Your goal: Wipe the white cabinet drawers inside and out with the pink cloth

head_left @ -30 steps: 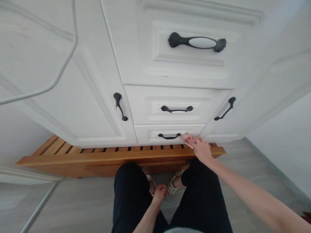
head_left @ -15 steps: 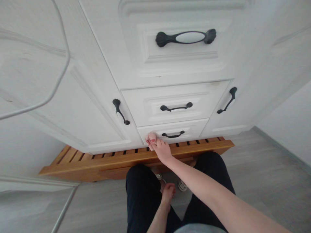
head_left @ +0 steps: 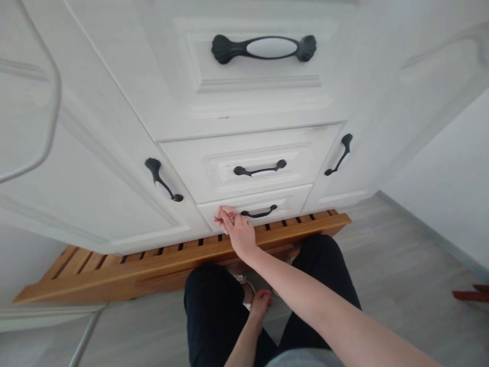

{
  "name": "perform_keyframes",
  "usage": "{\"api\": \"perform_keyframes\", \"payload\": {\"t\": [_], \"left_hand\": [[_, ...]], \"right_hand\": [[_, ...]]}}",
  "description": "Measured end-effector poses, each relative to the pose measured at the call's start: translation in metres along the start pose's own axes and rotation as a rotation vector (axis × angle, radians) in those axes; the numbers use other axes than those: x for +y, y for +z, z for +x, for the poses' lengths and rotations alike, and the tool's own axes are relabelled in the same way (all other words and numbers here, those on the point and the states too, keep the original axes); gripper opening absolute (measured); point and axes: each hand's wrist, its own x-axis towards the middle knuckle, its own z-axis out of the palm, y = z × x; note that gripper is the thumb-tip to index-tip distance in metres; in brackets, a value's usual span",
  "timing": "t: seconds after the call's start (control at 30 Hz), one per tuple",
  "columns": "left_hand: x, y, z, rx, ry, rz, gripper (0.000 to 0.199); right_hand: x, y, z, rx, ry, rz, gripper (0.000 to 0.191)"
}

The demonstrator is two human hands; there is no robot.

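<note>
My right hand (head_left: 240,232) is closed around a small, crumpled pink-and-white cloth (head_left: 225,215). It presses the cloth to the left part of the lowest white drawer (head_left: 294,200), beside that drawer's dark handle (head_left: 260,212). Between my knees hangs my left hand (head_left: 261,303), its fingers curled in, with nothing visible in it; it touches no furniture.
A slatted wooden ledge (head_left: 171,260) runs along the cabinet's foot, just in front of my knees. Above are a middle drawer handle (head_left: 260,168) and a larger top one (head_left: 265,48). Door handles (head_left: 163,179) flank the drawers. A pale cord (head_left: 53,117) hangs at left.
The view has shifted, so the cabinet sits further left and a red-brown object shows at lower right. My right hand stays with the cloth at the lowest drawer's left part.
</note>
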Motion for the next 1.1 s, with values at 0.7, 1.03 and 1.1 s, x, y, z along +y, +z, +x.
{"api": "perform_keyframes", "payload": {"t": [0.7,1.03,1.1], "left_hand": [[0.01,-0.01,-0.01,0.053,-0.142,-0.202,0.012],[0.012,-0.011,-0.012,0.08,-0.15,-0.226,0.014],[0.012,-0.012,-0.012,0.089,-0.159,-0.222,0.014]], "right_hand": [[0.209,-0.029,-0.069,-0.278,0.15,-0.295,0.057],[0.193,-0.059,-0.057,0.336,0.261,-0.109,0.05],[0.202,-0.065,-0.044,0.502,0.244,-0.04,0.042]]}}
